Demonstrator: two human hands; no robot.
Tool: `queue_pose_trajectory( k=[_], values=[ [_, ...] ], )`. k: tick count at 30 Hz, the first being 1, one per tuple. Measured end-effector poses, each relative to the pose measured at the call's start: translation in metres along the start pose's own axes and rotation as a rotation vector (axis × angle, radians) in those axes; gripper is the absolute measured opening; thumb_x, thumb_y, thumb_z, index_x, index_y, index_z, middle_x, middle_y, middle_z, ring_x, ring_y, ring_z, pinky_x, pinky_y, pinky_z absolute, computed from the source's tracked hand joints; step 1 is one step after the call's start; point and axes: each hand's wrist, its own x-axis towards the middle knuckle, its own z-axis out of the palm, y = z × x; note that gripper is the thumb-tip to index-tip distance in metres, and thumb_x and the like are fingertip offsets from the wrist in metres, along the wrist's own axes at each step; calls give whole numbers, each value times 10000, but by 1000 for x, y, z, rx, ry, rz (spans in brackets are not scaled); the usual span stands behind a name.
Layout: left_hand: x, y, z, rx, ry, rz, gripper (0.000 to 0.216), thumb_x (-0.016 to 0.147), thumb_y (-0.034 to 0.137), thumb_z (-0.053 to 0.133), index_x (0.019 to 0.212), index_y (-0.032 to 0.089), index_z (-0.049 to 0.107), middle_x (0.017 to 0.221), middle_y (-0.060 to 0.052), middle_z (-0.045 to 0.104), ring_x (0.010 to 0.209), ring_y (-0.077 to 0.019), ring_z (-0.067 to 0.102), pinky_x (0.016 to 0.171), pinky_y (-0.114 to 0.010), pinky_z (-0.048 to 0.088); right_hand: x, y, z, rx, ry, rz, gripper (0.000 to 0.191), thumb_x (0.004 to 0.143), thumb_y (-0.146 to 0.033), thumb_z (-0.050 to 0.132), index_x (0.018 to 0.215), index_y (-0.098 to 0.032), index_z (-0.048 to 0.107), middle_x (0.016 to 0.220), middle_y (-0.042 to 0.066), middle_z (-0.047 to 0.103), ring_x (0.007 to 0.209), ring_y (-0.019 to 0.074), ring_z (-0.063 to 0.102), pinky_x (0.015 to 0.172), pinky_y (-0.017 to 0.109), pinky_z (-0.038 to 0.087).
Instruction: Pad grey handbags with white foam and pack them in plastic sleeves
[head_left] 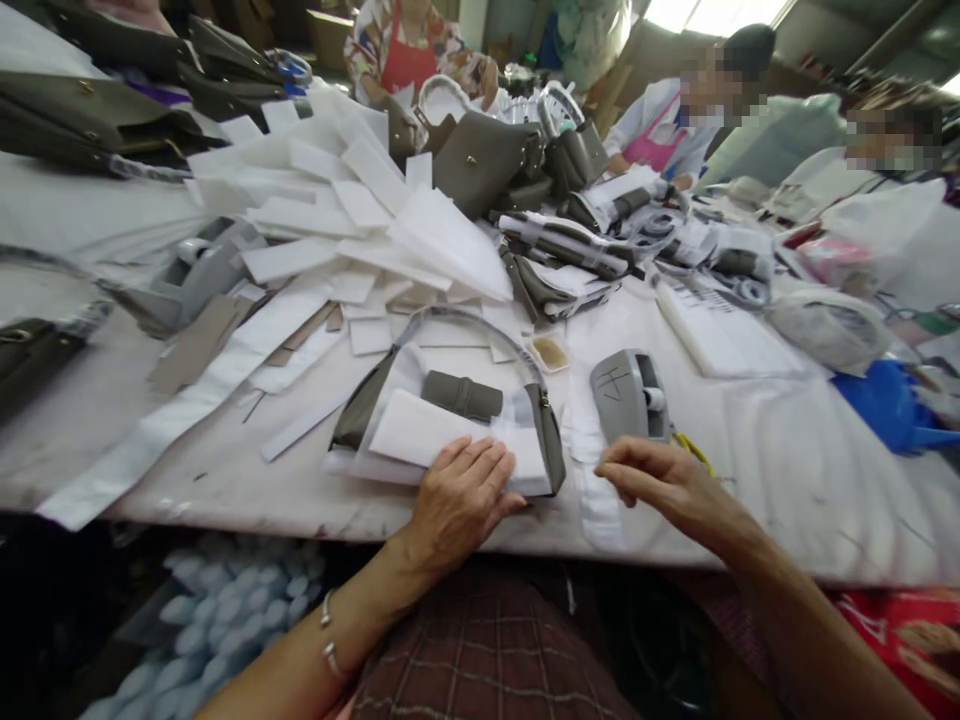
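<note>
My left hand (461, 495) lies flat, fingers stretched out, on a white foam sheet (420, 430) that covers a grey handbag (547, 430) at the table's near edge. A rolled grey strap (461, 396) rests on the bag, and its handle (465, 322) arches behind. My right hand (664, 480) hovers just right of the bag with fingers curled together toward it; nothing shows in them. A grey tape dispenser (628, 395) stands just beyond my right hand.
A heap of white foam pieces (352, 210) fills the table's middle and left. Grey handbags (487, 155) and wrapped bag parts (562, 250) lie further back. Other people (675, 120) work at the far side. A blue object (889, 405) lies at right. A white table (787, 480) holds it all.
</note>
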Motion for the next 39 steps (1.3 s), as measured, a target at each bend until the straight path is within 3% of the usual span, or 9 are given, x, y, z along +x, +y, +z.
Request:
queue_pose_trajectory(
  k=[2, 5, 10, 16, 21, 27, 31, 34, 39],
  values=[
    [-1, 0, 0, -3, -10, -5, 413, 996, 482, 435, 1193, 163, 610, 1201, -83, 703, 1158, -235, 619, 1048, -419, 384, 32, -37, 10, -100, -201, -85, 280, 880, -423, 576, 780, -179, 672, 650, -6, 611, 616, 132, 537, 594, 242, 410],
    [-1, 1, -1, -11, -22, -11, 409, 985, 476, 470, 1208, 162, 605, 1215, -92, 694, 1162, -241, 616, 1051, -426, 388, 81, -66, 24, -416, -371, -212, 216, 863, -326, 558, 762, -183, 683, 634, -17, 616, 588, 117, 516, 557, 224, 359],
    [-1, 0, 0, -45, -36, -28, 426, 982, 496, 459, 1195, 160, 609, 1202, -97, 694, 1136, -243, 622, 1040, -429, 397, 142, -79, 46, -995, -560, -310, 178, 769, -266, 604, 830, -193, 754, 725, 33, 714, 619, 149, 588, 544, 243, 329],
    [-1, 0, -1, -61, -28, -32, 410, 991, 469, 453, 1183, 140, 607, 1169, -88, 706, 1143, -249, 616, 1037, -426, 397, 178, -95, 69, -1266, -791, -217, 228, 724, -387, 738, 781, -169, 773, 718, 56, 739, 657, 192, 663, 564, 255, 398],
    [-3, 0, 2, -56, -11, -36, 397, 983, 461, 479, 1184, 144, 608, 1178, -91, 705, 1139, -239, 622, 1045, -415, 398, 192, -95, 78, -1378, -669, -281, 391, 613, -481, 857, 789, -144, 768, 734, 123, 738, 747, 280, 701, 641, 308, 446],
    [-3, -1, 4, -32, -8, -28, 413, 984, 476, 471, 1187, 145, 611, 1179, -93, 705, 1135, -243, 623, 1055, -415, 384, 204, -62, 46, -1303, -574, -471, 556, 677, -706, 726, 853, -179, 758, 829, 124, 749, 789, 288, 696, 641, 312, 422],
    [-3, 0, 4, -21, -12, -24, 436, 982, 489, 466, 1209, 142, 601, 1195, -89, 699, 1137, -238, 619, 1051, -417, 381, 194, -34, 26, -1040, -349, -411, 488, 688, -632, 773, 964, -232, 734, 935, 50, 749, 849, 238, 685, 702, 287, 429],
    [-4, 0, 5, -14, -15, -17, 439, 977, 496, 475, 1202, 141, 603, 1198, -83, 698, 1143, -234, 614, 1046, -414, 381, 184, -19, 25, -865, -290, -440, 458, 714, -558, 789, 1016, -219, 723, 994, 42, 736, 898, 225, 674, 793, 297, 445],
    [-4, -1, 4, -8, -17, -17, 422, 986, 487, 458, 1197, 152, 605, 1197, -90, 697, 1143, -236, 614, 1040, -416, 383, 173, -17, 23, -864, -27, -416, 480, 717, -394, 826, 1134, -192, 700, 1100, 95, 709, 1015, 278, 650, 905, 373, 453]
  ],
)
